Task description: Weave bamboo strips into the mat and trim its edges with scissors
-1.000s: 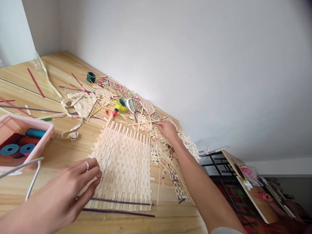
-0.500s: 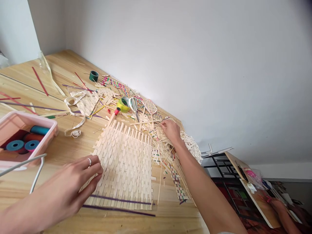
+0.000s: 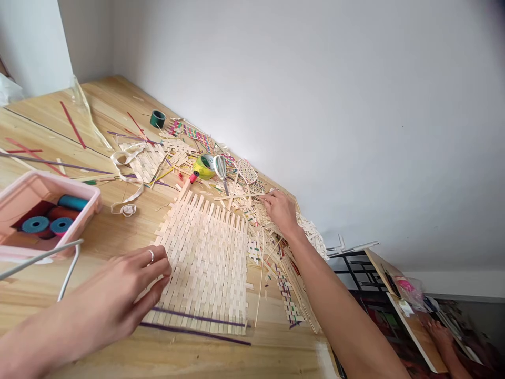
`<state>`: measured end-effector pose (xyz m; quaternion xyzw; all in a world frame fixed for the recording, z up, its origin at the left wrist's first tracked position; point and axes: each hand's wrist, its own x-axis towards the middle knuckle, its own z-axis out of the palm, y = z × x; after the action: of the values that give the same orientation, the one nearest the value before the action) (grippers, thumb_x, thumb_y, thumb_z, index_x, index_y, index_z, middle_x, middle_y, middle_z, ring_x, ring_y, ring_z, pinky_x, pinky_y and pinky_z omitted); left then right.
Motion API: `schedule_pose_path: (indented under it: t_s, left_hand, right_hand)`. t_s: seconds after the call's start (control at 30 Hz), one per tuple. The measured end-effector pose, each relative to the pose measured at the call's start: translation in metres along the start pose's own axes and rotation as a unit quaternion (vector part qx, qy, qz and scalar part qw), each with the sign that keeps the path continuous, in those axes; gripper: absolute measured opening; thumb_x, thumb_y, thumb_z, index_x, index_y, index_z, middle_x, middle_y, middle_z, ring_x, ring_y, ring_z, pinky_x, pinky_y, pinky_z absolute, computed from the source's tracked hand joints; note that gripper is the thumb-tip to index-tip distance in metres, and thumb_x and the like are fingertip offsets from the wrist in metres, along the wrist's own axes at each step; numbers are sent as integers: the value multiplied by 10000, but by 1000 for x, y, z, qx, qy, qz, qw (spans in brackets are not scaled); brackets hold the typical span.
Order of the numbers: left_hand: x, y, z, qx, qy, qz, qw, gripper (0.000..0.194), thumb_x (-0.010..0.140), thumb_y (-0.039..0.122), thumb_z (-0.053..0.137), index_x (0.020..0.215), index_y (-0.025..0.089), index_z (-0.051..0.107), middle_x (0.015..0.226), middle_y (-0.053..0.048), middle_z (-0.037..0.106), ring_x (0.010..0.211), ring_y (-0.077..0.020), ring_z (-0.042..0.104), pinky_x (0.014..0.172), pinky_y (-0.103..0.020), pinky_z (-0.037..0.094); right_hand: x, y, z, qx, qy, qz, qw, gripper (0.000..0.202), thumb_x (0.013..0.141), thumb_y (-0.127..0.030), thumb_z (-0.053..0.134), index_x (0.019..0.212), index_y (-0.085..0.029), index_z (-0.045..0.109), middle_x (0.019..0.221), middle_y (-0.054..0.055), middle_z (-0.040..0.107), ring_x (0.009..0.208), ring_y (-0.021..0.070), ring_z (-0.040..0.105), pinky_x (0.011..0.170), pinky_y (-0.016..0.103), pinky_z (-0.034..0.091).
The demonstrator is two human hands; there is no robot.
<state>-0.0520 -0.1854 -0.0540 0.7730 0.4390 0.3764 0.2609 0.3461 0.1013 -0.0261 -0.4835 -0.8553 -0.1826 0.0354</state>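
A pale woven mat [image 3: 205,258] of thin flat strips lies in front of me, with loose ends along its far edge and a purple strip [image 3: 197,317] woven across near its close edge. My left hand [image 3: 145,273], wearing a ring, is by the mat's left side, fingers loosely bent and nothing visible in them. Over the scrap pile beyond the mat's far right corner, my right hand [image 3: 278,208] pinches the end of a pale flat strip [image 3: 240,196]. Its fingertips are partly hidden. Another purple strip [image 3: 197,334] lies just below the mat.
Scissors [image 3: 220,167], yellow tape [image 3: 204,166] and green tape [image 3: 158,119] lie among woven scraps and loose strips. A pink bin [image 3: 89,218] with thread spools stands left, beside a bent white rod [image 3: 71,268]. The wall borders the table; another person's hand [image 3: 440,334] shows lower right.
The view has shifted slightly, so the table's things appear a little further right. My right hand stays over the scraps, and my left hand stays by the mat's left side.
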Motion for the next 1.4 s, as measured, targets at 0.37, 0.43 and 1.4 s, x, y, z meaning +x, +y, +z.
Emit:
schedule_pose_path:
  t_s: [0.37,0.43,1.4]
  left_hand:
    - [0,-2,-1,2,-42,-5,999,203,1054,212,495,975,245,680,922,-51,677,799,-196,672,719,-302,518]
    - [0,-4,0,10,-54,-10,998,227,1069,228,465,984,242,676,941,-54,681,813,-195,679,725,-307,518]
    - [-38,-9,-16,176,-43,3,983,211,1006,401,618,1152,351,762,1220,-35,793,1046,-247,796,873,-278,641]
  right_hand:
    - [1,-35,-17,89,120,-137,979,261,1047,-175,564,1051,-176,825,949,105,771,908,262,660,829,401,544]
    - [3,-52,-36,105,156,-149,971,239,1050,-174,570,1052,-196,808,958,94,767,917,252,663,823,393,544]
    - [-45,-84,-202,200,379,-115,896,175,1046,-166,629,1093,-250,775,1004,32,769,949,199,714,871,392,599]
